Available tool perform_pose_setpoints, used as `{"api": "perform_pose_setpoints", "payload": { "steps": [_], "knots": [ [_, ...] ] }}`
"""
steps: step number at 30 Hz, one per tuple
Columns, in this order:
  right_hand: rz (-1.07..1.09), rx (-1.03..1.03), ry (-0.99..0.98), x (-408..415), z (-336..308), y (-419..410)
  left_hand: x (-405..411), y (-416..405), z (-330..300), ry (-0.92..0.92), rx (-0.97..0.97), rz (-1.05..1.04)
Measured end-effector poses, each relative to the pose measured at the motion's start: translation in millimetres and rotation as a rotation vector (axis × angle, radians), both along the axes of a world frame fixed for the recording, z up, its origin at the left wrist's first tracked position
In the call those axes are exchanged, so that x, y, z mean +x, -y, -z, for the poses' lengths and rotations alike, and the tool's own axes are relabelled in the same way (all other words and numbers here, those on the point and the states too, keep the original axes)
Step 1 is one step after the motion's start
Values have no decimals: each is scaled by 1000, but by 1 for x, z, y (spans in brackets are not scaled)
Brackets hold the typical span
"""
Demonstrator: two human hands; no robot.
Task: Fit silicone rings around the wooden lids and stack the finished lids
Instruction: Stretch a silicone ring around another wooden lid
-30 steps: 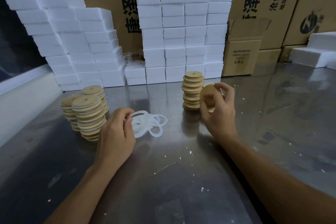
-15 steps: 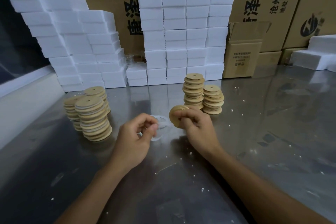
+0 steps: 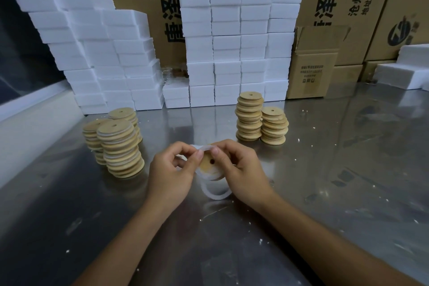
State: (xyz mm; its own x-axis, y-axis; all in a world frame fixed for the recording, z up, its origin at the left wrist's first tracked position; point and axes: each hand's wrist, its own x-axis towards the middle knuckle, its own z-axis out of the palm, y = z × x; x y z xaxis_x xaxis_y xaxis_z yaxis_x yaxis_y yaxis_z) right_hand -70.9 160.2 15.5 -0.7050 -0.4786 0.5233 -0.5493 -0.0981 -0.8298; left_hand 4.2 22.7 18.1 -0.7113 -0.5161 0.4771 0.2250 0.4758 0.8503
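a wooden lid (image 3: pixel 209 165) was held up over the middle of the bench (image 3: pixel 325 181), tilted, its centre hole facing the camera. it was gripped by the right hand (image 3: pixel 243 169), fingers curled round its right edge, thumb on the top rim. a white ring (image 3: pixel 214 189) was draped round the lid, part seated on the top edge, the rest hanging loose below as a loop. the ring's upper part was pinched by the left hand (image 3: pixel 171 173) between thumb and forefinger, just left of the lid; the other fingers were curled. both hands were raised off the bench, nearly touching at the fingertips.

three stacks of lids (image 3: pixel 118 146) were seen toward the left side of the bench, white bands visible between layers. two stacks of bare lids (image 3: pixel 260 121) were set toward the back edge, right of centre, touching each other. foam blocks (image 3: pixel 232 37) were piled along the back edge, cartons (image 3: pixel 313 69) behind and beside them.
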Motion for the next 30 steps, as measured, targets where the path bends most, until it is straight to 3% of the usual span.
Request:
{"api": "perform_pose_setpoints", "payload": {
  "steps": [9,14,18,22,30],
  "knots": [
    [28,-19,-43,-1,6,2,0,-8,3,11,269,81],
    [20,-31,-40,-4,5,3,-4,-7,5,-59,144,-19],
    [117,-160,-124,-9,-3,3,-2,-6,0,-100,48,-21],
    [114,-257,-83,-10,-8,0,1,-12,0,66,98,108],
    [-11,-213,30,-5,-6,2,3,-15,-9,-30,369,182]
  ]
}}
